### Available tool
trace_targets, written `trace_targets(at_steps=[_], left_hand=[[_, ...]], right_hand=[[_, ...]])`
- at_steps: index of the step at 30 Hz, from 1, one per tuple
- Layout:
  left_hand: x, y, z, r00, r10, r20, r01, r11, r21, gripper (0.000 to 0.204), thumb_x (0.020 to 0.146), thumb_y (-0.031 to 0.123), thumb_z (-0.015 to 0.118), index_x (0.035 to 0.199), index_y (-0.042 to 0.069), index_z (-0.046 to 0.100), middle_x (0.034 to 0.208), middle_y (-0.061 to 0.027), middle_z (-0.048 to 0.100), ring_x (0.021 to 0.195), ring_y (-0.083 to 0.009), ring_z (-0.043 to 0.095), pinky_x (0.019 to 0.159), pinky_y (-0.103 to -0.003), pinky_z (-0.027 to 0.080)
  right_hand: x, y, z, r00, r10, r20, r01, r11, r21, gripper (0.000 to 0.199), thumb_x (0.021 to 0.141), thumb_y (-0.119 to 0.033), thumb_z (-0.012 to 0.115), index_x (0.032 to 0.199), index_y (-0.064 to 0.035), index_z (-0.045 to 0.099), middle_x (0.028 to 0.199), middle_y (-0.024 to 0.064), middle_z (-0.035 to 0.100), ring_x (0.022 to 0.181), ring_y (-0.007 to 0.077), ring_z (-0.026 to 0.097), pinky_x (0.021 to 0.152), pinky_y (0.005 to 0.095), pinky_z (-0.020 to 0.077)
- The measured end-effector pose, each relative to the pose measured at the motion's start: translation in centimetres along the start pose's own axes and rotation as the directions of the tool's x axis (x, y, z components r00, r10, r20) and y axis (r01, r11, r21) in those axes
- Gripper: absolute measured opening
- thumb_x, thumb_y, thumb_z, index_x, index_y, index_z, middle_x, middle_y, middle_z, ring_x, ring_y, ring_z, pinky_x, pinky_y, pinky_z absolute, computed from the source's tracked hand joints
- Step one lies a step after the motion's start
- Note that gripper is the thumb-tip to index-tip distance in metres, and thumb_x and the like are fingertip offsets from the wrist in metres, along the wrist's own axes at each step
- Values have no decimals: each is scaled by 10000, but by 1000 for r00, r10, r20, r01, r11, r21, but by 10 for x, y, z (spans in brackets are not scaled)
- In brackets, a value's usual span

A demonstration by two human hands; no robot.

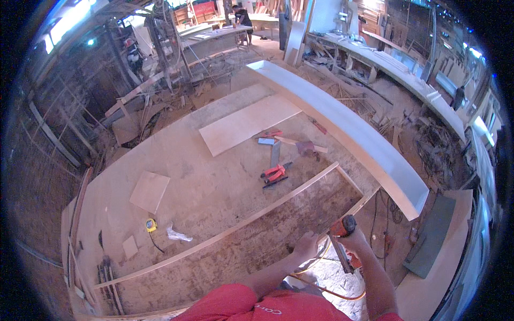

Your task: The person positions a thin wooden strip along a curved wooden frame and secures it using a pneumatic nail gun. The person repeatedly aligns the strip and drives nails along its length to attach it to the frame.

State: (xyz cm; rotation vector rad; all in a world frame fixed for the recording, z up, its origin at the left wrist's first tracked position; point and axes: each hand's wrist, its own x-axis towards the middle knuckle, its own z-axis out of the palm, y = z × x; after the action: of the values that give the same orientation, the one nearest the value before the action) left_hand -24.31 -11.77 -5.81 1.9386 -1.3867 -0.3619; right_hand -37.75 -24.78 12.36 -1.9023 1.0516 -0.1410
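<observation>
The right hand (354,243) is closed around the nail gun (338,228), which is located at the near, right-hand end of the wooden frame. The black-capped end of the tool is just beyond the grip, slightly to its left. From there the slim metal magazine (340,255) extends toward the body, inclined to the right. The outlet cannot be made out.

The right forearm rises from the lower edge, inclined left, with the wrist behind the tool. The left forearm crosses from the lower left; the left hand (306,246) is positioned just left of the grip, knuckles upward. Whether its fingers clasp the frame cannot be determined.

The long rail (289,196) of the frame runs from far left of the grip to a corner beyond it. A short rail (350,180) extends from that corner toward the near right. Red-handled pliers (276,173) lie beyond the long rail, left of the grip.
</observation>
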Motion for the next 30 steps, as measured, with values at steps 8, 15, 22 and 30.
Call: trace_targets(at_steps=[8,15,22,30], left_hand=[[-66,-12,-35,990,-66,-128,77,993,87,237,820,180,699,1000,32,653,1045,-233,634,973,-432,650,814,-555,537],[-88,-22,-58,948,-240,207,215,967,138,232,852,266,663,925,47,688,1016,-203,670,942,-420,674,809,-554,545],[-94,-36,-55,973,-197,118,181,974,134,226,810,264,663,890,54,686,899,-218,674,899,-418,688,791,-543,545],[-90,-37,-63,981,-168,96,163,985,57,164,748,222,703,773,60,692,816,-223,674,817,-414,679,728,-527,533]], right_hand=[[-17,-9,6,992,122,-22,-124,985,-116,465,764,-371,863,1100,-81,723,865,104,738,697,220,732,616,366,581],[-22,14,17,972,157,-172,-174,980,-91,422,762,-357,851,1055,-75,736,813,95,735,713,241,745,645,385,593],[-44,9,20,963,212,-169,-176,963,206,375,751,-299,868,983,-43,724,717,74,690,544,183,677,486,349,550],[-99,101,2,926,315,-208,-246,922,301,284,797,-193,842,1023,-109,692,804,7,643,590,130,601,486,330,493]])
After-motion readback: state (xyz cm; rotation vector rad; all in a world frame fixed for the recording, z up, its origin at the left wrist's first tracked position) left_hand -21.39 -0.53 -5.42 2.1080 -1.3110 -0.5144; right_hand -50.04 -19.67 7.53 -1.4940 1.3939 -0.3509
